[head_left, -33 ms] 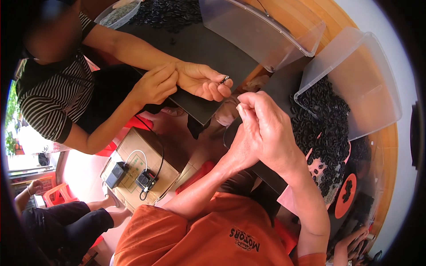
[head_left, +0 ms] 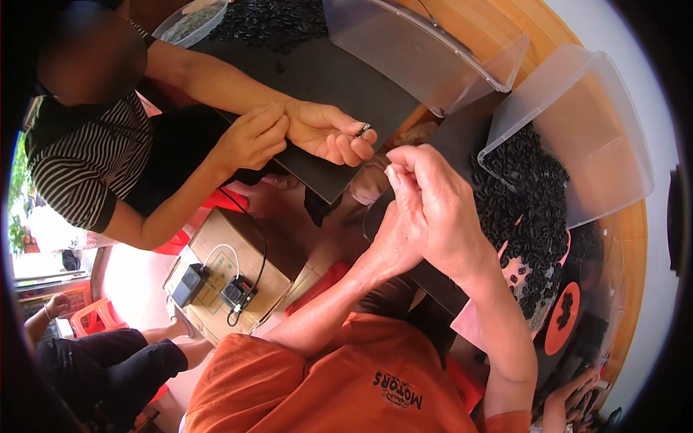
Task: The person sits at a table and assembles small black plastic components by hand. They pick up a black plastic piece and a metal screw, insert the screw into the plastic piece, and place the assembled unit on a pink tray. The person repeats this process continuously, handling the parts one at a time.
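Note:
My right hand (head_left: 442,209) lies over my left hand (head_left: 398,229) in front of my orange shirt. Thumb and fingers of both are bent and pressed together near the top of the right hand. Whatever sits between these fingertips is hidden or too small to name. Just beyond them, a co-worker's hand (head_left: 328,133) holds a small black and silver piece (head_left: 363,130) at its fingertips. That person's other hand (head_left: 258,135) touches the wrist of the first. To the right of my hands lies a heap of small black ring-like parts (head_left: 523,187).
Two clear plastic bins (head_left: 577,137) stand tilted along the wooden edge. More black parts (head_left: 271,25) lie on the far dark table (head_left: 339,79). An orange disc (head_left: 563,317) is at right. A cardboard box (head_left: 216,289) with cabled devices stands at lower left, near another person's legs.
The co-worker's head has shifted a little to the right, and the small piece in that person's fingers has turned slightly. My hands have hardly moved.

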`<action>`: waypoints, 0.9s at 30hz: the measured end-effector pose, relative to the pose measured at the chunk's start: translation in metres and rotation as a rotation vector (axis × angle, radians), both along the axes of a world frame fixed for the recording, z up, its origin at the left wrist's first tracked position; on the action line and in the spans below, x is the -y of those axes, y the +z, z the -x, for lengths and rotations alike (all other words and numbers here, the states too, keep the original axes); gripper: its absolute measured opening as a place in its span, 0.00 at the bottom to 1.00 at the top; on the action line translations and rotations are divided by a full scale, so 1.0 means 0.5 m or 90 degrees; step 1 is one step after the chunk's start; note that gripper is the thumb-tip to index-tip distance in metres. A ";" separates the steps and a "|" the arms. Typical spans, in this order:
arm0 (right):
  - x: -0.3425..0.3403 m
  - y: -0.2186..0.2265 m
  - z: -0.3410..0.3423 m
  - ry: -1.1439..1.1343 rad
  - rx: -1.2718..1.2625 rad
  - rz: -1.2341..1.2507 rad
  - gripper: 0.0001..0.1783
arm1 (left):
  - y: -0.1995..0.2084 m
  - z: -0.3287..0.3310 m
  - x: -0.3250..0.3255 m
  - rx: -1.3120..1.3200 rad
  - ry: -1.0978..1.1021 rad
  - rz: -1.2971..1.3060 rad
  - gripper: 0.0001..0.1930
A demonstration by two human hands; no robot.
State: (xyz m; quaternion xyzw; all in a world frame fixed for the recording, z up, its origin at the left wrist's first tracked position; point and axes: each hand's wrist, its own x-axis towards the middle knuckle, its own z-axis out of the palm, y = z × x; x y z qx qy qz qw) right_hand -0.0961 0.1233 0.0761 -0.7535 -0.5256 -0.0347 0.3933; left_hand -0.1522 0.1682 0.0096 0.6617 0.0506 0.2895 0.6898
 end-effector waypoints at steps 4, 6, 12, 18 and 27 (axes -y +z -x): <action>-0.018 0.007 -0.020 -0.005 0.001 -0.009 0.09 | -0.022 -0.002 -0.001 -0.015 -0.030 -0.007 0.10; -0.026 0.012 -0.022 -0.009 -0.016 0.002 0.10 | -0.027 -0.002 -0.001 -0.004 -0.048 0.026 0.09; -0.041 0.022 -0.016 0.002 0.006 0.001 0.12 | -0.028 -0.004 0.002 -0.006 -0.046 0.034 0.11; -0.005 0.020 -0.010 -0.017 0.069 0.022 0.13 | -0.027 0.002 -0.009 -0.078 -0.098 -0.001 0.16; 0.147 0.020 -0.021 -0.106 -0.018 0.036 0.13 | -0.016 0.000 -0.007 -0.036 -0.064 -0.041 0.08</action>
